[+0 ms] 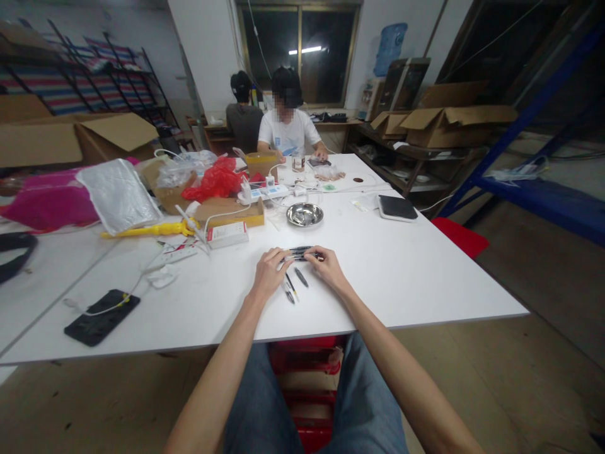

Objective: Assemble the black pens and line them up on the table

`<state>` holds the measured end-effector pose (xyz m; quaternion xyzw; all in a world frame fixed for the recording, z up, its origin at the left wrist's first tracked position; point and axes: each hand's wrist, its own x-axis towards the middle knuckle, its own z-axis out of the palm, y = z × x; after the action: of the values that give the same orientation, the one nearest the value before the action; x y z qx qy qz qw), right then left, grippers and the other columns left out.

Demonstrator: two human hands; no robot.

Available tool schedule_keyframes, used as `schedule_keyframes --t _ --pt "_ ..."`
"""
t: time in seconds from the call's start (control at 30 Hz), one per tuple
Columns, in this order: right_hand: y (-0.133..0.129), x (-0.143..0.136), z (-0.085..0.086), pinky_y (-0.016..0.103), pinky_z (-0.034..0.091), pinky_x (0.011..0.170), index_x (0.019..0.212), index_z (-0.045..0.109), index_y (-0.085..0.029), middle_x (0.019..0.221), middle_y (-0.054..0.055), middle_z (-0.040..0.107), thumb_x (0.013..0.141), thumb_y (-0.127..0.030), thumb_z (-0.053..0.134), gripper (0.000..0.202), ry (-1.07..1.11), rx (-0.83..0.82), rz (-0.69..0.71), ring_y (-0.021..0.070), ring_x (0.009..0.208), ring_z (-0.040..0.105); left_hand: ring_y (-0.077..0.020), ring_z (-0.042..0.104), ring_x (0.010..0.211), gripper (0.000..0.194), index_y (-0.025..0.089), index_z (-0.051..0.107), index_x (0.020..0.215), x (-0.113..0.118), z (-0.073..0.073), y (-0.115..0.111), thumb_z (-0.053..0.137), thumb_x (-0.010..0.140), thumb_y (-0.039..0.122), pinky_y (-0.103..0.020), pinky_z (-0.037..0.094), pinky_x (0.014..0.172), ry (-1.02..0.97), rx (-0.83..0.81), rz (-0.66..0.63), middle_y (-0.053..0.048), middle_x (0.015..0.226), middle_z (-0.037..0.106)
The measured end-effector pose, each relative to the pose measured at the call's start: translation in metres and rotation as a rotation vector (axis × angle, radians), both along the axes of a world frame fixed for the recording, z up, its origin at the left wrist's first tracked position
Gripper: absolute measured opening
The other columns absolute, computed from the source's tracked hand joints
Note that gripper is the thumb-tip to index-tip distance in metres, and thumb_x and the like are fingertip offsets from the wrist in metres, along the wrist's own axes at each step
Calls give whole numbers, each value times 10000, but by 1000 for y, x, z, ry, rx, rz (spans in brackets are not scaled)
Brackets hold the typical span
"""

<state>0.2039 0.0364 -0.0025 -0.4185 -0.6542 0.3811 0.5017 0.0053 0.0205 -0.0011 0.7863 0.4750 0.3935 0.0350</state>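
Observation:
Several dark pens (300,252) lie side by side on the white table between my two hands. My left hand (273,270) is closed at their left end, thumb and fingers pinching it. At the right end, my right hand (326,266) has its fingers curled over the same pens. Just in front of them lie a short black pen barrel (300,277), a thin pen refill (292,287) and a clear pen part with a dark tip (288,293), all loose on the tabletop. My fingers hide both ends of the pens.
Beyond my hands stands a shiny metal bowl (305,215) with small things inside. A white box (227,235), power strip (265,192) and red plastic bag (217,180) lie left. A black phone (102,317) is near the front edge. A person (287,129) sits opposite.

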Motion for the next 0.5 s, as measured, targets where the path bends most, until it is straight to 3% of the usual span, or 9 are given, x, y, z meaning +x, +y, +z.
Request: schedule_keyframes --t 0.13,0.27,0.33,0.5 --pt "-3 -1 0 274 409 657 711 684 -166 704 21 662 831 -477 651 335 -54 1 -28 162 669 562 -185 594 905 166 207 684 904 -2 -3 1 557 949 305 -327 455 821 53 3 3 -30 887 678" --pt "-5 -4 0 277 323 570 543 582 -176 499 -23 489 922 -522 506 518 -160 -13 -64 136 531 434 -191 598 907 173 208 687 886 -2 -4 0 562 949 311 -337 442 816 76 27 6 -33 893 693" --pt "-4 -4 -1 278 338 588 572 602 -175 535 -14 529 929 -508 499 499 -154 4 -69 144 560 457 -190 600 913 177 214 689 893 -2 -3 0 565 947 329 -339 439 821 79 8 9 -31 906 697" --pt "1 -2 -5 287 418 695 851 706 -174 839 36 704 855 -397 624 238 -74 41 -88 174 723 566 -190 590 926 204 222 688 922 -2 -1 1 530 965 342 -340 430 840 51 -33 14 -30 927 702"
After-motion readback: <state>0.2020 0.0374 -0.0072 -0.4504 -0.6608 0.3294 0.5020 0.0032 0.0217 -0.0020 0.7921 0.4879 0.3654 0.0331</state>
